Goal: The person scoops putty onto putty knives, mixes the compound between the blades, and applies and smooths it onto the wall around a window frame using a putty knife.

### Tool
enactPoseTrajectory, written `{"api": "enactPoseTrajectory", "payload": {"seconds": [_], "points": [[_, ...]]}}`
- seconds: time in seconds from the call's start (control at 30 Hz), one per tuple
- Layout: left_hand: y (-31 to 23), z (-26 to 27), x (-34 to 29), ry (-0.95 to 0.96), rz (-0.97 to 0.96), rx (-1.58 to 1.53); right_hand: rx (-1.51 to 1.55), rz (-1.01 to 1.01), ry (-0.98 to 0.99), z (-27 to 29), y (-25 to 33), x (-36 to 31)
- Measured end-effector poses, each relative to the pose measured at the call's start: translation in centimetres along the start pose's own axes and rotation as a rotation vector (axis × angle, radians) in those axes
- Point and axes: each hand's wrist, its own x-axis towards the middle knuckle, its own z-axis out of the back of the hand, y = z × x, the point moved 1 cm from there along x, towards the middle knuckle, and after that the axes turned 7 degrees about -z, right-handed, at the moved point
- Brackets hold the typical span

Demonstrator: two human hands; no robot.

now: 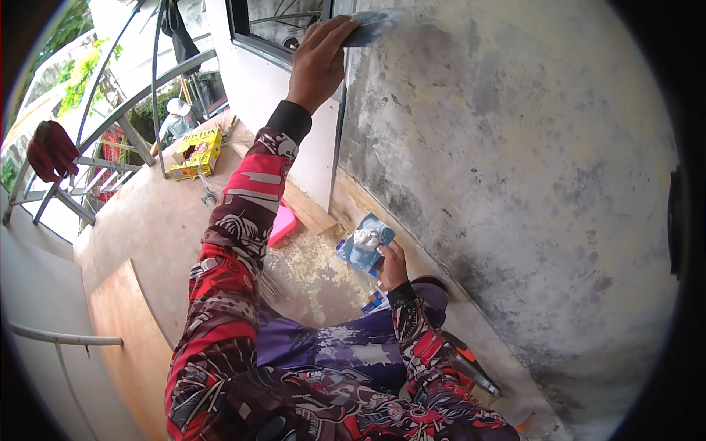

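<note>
Raised high at the top, my left hand (320, 62) is closed on a flat grey-blue putty scraper (368, 29). The scraper's blade lies at the wall beside the window frame, its far end smeared by motion. Lower down, my right hand (393, 266) pinches the edge of a flat blue-grey piece (359, 256), held out in front of my knees. A lump of white paste (368, 238) sits on that piece. The bare wall (500, 147) is patchy, with grey and dark stains and pale smears.
A handsaw (471, 365) lies by the wall's foot at my right. On the floor ahead are a yellow box (197, 154) and a pink object (282, 225). A wooden board (132, 309) lies left. Dark red gloves (51, 151) hang on metal railing; a person (178, 117) is beyond.
</note>
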Motion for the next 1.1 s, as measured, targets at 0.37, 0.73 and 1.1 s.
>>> {"api": "enactPoseTrajectory", "payload": {"seconds": [0.37, 0.73, 1.1], "points": [[0.8, -0.8, -10.0, 0.124, 0.157, -0.010, 0.067, -0.089, -0.029, -1.2, -0.1, 0.8], [-0.5, 0.9, -16.5, 0.217, 0.269, -0.058, 0.092, -0.160, -0.035, -3.4, -0.1, 1.1], [-4.1, 0.6, -8.1, 0.117, 0.677, -0.136, 0.068, -0.072, -0.058, 0.2, -1.6, 1.7]]}}
